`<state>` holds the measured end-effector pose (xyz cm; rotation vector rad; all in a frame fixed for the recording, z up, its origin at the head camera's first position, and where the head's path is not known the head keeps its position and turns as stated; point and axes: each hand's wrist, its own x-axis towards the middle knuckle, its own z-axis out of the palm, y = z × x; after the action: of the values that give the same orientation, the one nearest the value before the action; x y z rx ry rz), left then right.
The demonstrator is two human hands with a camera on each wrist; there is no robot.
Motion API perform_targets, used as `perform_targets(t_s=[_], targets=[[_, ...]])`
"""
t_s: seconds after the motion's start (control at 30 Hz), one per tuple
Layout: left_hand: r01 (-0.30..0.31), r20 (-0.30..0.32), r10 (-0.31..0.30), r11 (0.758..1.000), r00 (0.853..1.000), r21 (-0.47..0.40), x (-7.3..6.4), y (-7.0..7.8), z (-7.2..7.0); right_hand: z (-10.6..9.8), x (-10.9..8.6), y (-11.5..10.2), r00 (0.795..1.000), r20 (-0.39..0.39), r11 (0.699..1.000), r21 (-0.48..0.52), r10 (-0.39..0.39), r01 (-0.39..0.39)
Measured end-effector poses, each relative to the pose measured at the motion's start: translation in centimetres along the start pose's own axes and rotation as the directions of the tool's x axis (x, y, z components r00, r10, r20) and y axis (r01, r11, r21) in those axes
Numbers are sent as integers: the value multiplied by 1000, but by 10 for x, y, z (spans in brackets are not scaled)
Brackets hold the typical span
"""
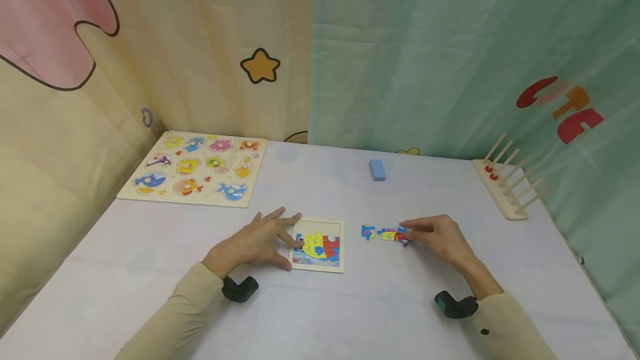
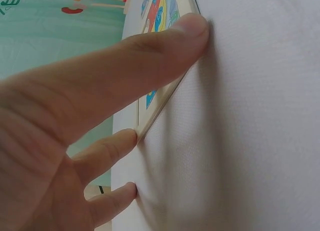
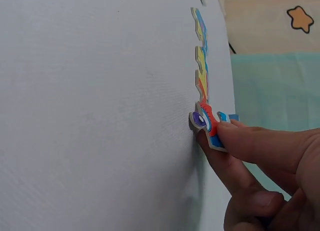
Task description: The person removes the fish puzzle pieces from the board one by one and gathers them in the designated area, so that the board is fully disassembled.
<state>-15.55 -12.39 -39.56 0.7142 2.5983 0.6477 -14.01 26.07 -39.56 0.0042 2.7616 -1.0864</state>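
A small square jigsaw puzzle in a pale wooden frame [image 1: 342,254] lies on the table, partly filled with yellow, red and blue pieces. My left hand [image 1: 250,243] spreads over its left side; the thumb touches the lower left edge and a finger rests on the picture. To the right, my right hand [image 1: 445,238] pinches a red and blue puzzle piece [image 3: 209,120] between thumb and fingers, tilted off the table in the right wrist view. Loose pieces lie left of it: a blue one [image 1: 368,231] and a yellow and red stretch [image 1: 387,234] beside the pinched piece.
A wooden peg board of sea animals [image 1: 200,200] lies at the back left. At the back middle is a blue block [image 1: 377,170]. A wooden rack with upright pegs [image 1: 502,193] and a few red beads stands at the right edge. Curtains [image 1: 400,71] hang behind the table.
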Motion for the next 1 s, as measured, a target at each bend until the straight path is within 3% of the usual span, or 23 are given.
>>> perform_targets(t_s=[0.27, 0.5, 1.0], targets=[[-3, -7, 3, 1000, 1000, 3, -1, -1, 1, 1, 2, -2, 999, -36, 995, -97, 13, -17], [-15, -13, 15, 1000, 1000, -4, 0, -3, 2, 3, 2, -9, 995, -73, 974, -210, 69, -83], [-25, -17, 25, 1000, 1000, 15, -1, -2, 2, 5, 3, -9, 995, -86, 969, -236, 59, -77]])
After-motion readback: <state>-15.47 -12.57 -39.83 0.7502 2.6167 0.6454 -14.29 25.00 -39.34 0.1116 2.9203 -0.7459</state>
